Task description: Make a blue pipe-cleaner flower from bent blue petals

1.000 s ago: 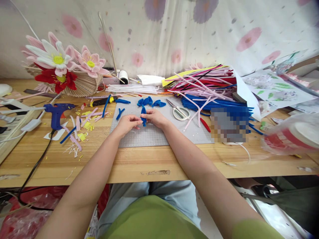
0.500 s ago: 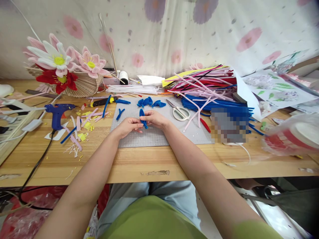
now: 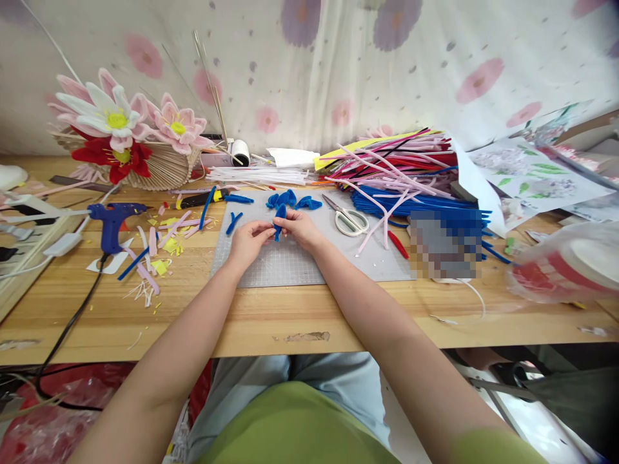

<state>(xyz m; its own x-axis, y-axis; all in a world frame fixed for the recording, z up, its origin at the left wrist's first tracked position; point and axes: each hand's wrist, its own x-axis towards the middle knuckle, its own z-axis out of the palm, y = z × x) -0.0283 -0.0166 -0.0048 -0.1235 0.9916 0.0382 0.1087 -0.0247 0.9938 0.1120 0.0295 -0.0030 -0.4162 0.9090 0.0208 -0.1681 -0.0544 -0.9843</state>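
Between my two hands, a folded blue pipe cleaner piece (image 3: 280,218), shaped like a petal, stands upright over the grey cutting mat (image 3: 285,277). My right hand (image 3: 298,227) pinches it from the right with thumb and fingers. My left hand (image 3: 251,241) is closed at its lower left side, fingertips pinched at its lower end; the exact contact is partly hidden. Just behind lie several blue looped pieces (image 3: 308,203). A small Y-shaped blue piece (image 3: 234,223) and a short blue strip (image 3: 239,199) rest to the left. Scissors (image 3: 352,222) with pale handles lie right of my right hand.
A blue glue gun (image 3: 112,222) and pink and yellow scraps (image 3: 170,245) lie left. Behind them stands a fan-shaped basket (image 3: 167,169) with fuzzy flowers. Bundled pipe cleaners (image 3: 396,161) lie back right, near a bagged cup (image 3: 570,264). A utility knife (image 3: 200,198) lies behind the mat's left corner.
My left hand has shifted slightly up and its fingers have drawn together. The blue piece has turned and moved a little upward, and now overlaps the looped pieces behind it.
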